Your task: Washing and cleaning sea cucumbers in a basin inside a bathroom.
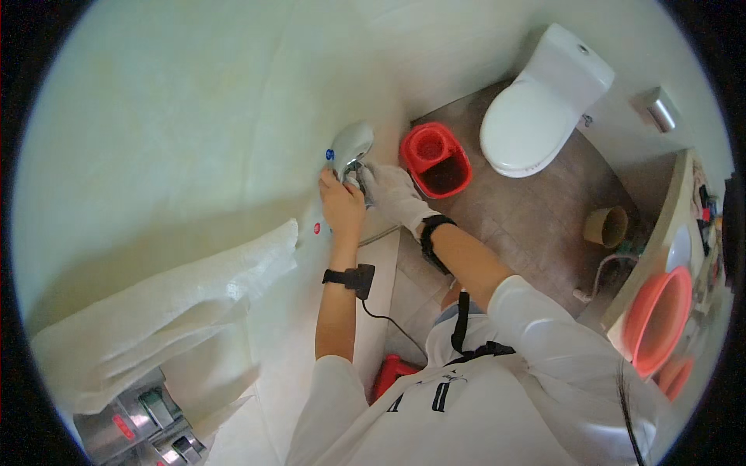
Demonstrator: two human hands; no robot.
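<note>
A chrome shower head (pixel 354 141) sits against the pale wall beside a small blue marker. My left hand (pixel 342 201) is bare and has its fingers on the metal fitting just below the head; how firmly it grips cannot be told. On my right hand (pixel 391 191) is a whitish glove, and this hand is at the same chrome fitting (pixel 355 175) from the other side. Its fingertips are partly hidden by the fitting and my left hand. A red marker (pixel 317 228) shows on the wall left of my left wrist.
A red mop bucket (pixel 436 160) stands on the tiled floor near a white toilet (pixel 527 125). To the right are a beige bin (pixel 606 227) and a counter with a pink basin (pixel 658 320). Plastic sheeting (pixel 175 297) hangs at left above metal devices (pixel 137 419).
</note>
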